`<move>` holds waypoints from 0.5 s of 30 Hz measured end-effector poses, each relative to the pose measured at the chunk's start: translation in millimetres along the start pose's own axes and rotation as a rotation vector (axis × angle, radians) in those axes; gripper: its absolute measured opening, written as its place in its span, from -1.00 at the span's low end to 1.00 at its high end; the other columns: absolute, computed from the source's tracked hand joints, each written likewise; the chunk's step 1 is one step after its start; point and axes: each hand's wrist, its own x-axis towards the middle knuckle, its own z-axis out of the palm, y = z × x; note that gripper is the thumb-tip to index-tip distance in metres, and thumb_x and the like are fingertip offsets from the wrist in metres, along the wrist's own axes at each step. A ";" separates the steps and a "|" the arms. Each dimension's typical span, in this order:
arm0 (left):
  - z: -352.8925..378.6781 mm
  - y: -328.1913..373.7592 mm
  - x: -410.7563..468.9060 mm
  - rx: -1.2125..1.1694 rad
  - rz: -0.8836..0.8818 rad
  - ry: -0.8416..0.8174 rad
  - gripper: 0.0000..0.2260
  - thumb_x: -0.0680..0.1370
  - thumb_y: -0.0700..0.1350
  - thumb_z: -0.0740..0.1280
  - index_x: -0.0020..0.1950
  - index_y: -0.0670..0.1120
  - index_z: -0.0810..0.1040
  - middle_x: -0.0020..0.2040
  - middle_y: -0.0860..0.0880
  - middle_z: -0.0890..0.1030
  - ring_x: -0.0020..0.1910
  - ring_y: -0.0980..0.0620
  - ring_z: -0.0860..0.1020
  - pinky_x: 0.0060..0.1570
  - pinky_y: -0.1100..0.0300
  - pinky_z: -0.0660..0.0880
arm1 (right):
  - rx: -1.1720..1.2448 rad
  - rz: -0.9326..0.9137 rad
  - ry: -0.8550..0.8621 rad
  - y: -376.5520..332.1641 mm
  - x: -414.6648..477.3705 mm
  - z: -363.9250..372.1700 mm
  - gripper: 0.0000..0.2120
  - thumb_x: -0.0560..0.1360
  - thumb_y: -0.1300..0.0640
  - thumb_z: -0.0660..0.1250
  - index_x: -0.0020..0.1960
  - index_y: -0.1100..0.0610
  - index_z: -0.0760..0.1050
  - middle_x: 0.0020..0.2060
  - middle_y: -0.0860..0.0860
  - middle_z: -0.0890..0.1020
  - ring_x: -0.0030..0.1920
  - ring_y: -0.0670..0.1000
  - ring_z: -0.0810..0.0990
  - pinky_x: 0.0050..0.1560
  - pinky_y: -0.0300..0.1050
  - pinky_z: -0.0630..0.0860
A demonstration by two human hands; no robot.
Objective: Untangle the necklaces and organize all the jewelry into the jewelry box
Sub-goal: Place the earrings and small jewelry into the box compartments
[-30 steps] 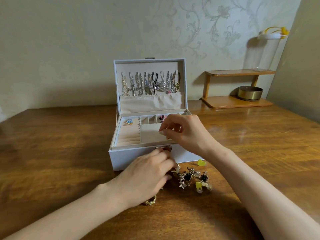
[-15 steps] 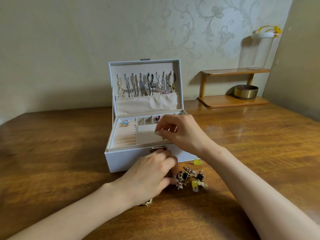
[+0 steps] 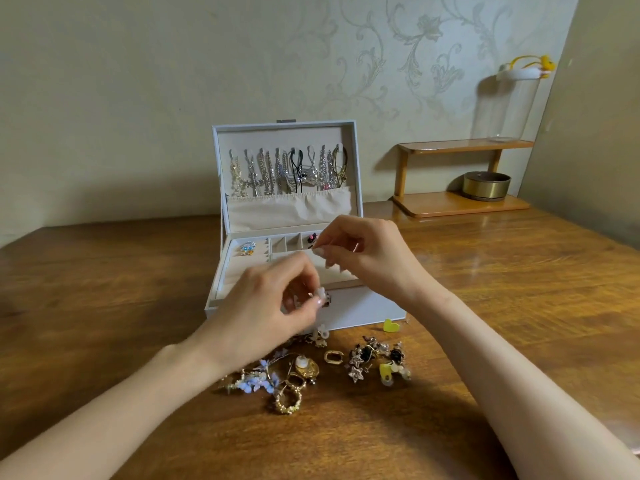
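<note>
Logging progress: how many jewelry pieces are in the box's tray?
2: a blue ring in the back-left compartment; a dark-and-pink piece in a back compartment by the right hand. It and the left hand cover part of the tray; more may be hidden.

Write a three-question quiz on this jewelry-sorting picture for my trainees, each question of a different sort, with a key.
1. True or false: the lid of the jewelry box is shut.
2. Where does the yellow heart lie? A: in the box's tray. B: on the table, by the box's front right corner. C: on the wooden shelf.
3. Fill in the missing word: the necklaces hang in a row inside the box's ____.

Key: 1 false (the lid stands open and upright); 2 B; 3 lid.
</note>
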 end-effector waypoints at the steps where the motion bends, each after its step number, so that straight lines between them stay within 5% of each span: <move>1: -4.1 -1.4 3.1 -0.009 0.001 0.032 -0.91 0.45 -0.17 0.39 -0.14 -0.07 0.50 -0.23 0.09 0.56 -0.23 0.10 0.55 -0.22 0.24 0.50 | 0.031 0.013 0.002 -1.9 -0.5 -1.4 -0.95 0.44 0.26 0.43 -0.13 0.14 0.61 -0.35 0.01 0.65 -0.39 -0.16 0.56 -0.33 -0.33 0.44; 7: -27.7 -26.6 24.7 -0.076 -0.175 0.223 -0.87 0.43 -0.24 0.44 -0.15 -0.14 0.49 -0.23 0.02 0.59 -0.27 0.14 0.57 -0.21 0.29 0.53 | 0.147 0.059 0.036 -15.0 -4.2 -5.3 -0.97 0.47 0.24 0.40 -0.14 0.16 0.57 -0.43 0.09 0.60 -0.49 0.01 0.49 -0.48 -0.16 0.45; 11: -27.5 -51.0 29.8 -0.173 -0.346 0.243 -0.83 0.43 -0.25 0.45 -0.14 -0.10 0.46 -0.22 -0.05 0.59 -0.22 -0.05 0.61 -0.19 0.12 0.58 | 0.073 0.108 -0.445 -25.7 -11.4 -0.6 -0.98 0.48 0.22 0.39 -0.12 0.14 0.59 -0.49 0.11 0.59 -0.59 -0.01 0.42 -0.57 -0.25 0.36; 15: -22.5 -56.4 22.6 -0.313 -0.404 0.163 -0.79 0.47 -0.30 0.38 0.03 -0.08 0.48 -0.25 -0.04 0.56 -0.29 0.14 0.60 -0.30 0.34 0.51 | -0.081 0.151 -0.694 -29.9 -16.2 6.9 -0.88 0.49 0.20 0.38 0.01 0.06 0.60 -0.46 0.11 0.62 -0.56 0.03 0.45 -0.54 -0.24 0.40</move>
